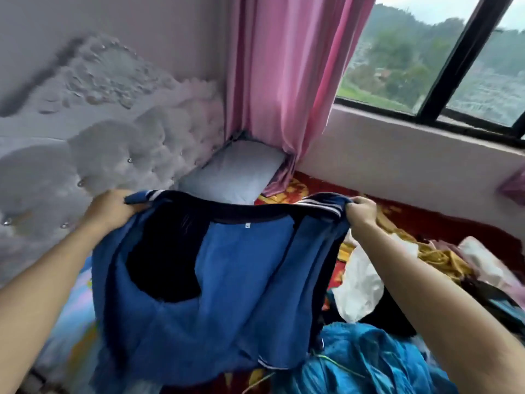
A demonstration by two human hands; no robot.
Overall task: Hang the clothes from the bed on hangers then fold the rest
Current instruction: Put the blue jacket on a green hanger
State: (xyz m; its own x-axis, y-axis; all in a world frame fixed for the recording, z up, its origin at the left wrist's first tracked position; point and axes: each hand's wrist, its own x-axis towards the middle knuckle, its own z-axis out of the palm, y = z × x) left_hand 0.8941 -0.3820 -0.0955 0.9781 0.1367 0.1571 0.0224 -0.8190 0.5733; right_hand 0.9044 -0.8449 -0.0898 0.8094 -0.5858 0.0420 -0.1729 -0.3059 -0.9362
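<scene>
A: Grip first. Left hand (112, 210) clenched on one shoulder of the blue jersey (227, 280), fingers bunched into the striped cloth. Right hand (362, 211) does the same on the other shoulder, pinching a fold of fabric.

B: So the jersey is off the bed?

A: Held up between both hands, stretched wide above the mattress. The neck opening faces the wearer of the camera: dark collar band, small white size tag (247, 225) just under it. White stripes run along both shoulders. The body hangs loose below.

B: What lies around it?

A: To its right, a heap of clothes on the red-and-yellow bedspread (426, 223): a white garment (360, 285), a mustard-yellow one (443, 260), and a bright blue crinkled fabric (369, 356) nearest. Whether that one touches the jersey's hem, cannot tell.

B: Further out?

A: Pale pillow (235, 172) in the corner beyond the collar, against the tufted headboard (99, 155). Pink curtain (284, 81) hangs down to it. Dark-framed window (466, 52) on the right, green hillside outside.
</scene>
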